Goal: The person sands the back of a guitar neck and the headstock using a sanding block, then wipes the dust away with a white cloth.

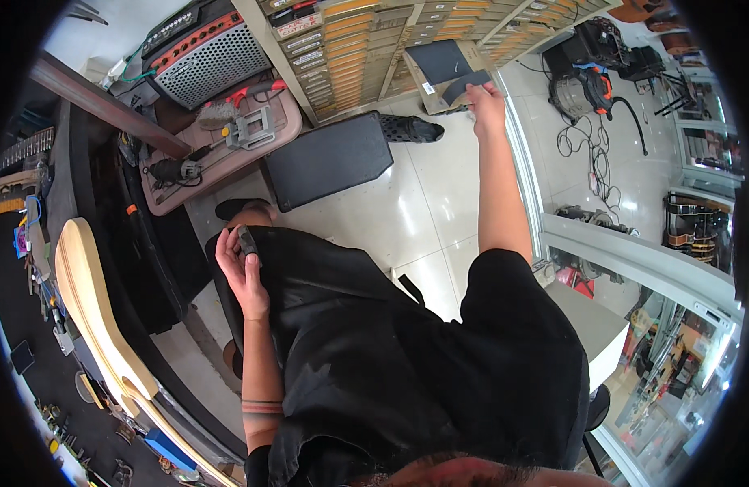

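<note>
My right hand (487, 107) reaches out to the far side with its fingers closed on the edge of a dark grey sheet of sandpaper (462, 86). That sheet is over a pulled-out tan drawer (477, 58), where another dark sheet (433, 60) lies. Above my left thigh, my left hand (243, 274) holds a small dark grey piece (248, 243) between thumb and fingers; its exact kind is hard to make out.
Drawer cabinets (350, 61) line the far side. A pinkish stool (287, 109) carries tools beside an amplifier (205, 65). A black panel-like block (330, 161) stands before me. Pale guitar body (88, 280) lies left. Cables (592, 154) spread beyond a sliding door (527, 174).
</note>
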Action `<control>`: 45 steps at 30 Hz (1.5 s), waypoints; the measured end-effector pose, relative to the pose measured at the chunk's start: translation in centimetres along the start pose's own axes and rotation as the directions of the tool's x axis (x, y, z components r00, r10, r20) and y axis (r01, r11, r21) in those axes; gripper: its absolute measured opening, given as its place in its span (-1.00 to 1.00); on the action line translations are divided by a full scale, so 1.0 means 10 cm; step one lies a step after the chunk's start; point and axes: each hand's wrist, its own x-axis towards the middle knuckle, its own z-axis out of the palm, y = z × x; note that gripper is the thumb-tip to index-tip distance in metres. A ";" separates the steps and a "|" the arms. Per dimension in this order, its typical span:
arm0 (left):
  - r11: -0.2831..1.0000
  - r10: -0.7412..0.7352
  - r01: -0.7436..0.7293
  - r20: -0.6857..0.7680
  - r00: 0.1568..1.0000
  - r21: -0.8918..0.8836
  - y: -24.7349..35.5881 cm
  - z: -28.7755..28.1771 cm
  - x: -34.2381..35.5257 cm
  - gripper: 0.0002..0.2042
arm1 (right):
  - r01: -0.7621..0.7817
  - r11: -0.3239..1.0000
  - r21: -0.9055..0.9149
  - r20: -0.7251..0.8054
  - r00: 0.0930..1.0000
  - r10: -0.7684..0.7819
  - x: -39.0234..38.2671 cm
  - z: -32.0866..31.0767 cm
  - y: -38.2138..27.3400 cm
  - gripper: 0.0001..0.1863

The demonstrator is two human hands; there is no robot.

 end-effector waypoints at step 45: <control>0.739 0.663 -0.573 -0.233 0.711 0.354 1.39 -1.14 -1.44 -0.22 | 0.098 0.922 0.375 0.880 -0.351 -0.320 -5.54 1.56 -1.36 -0.56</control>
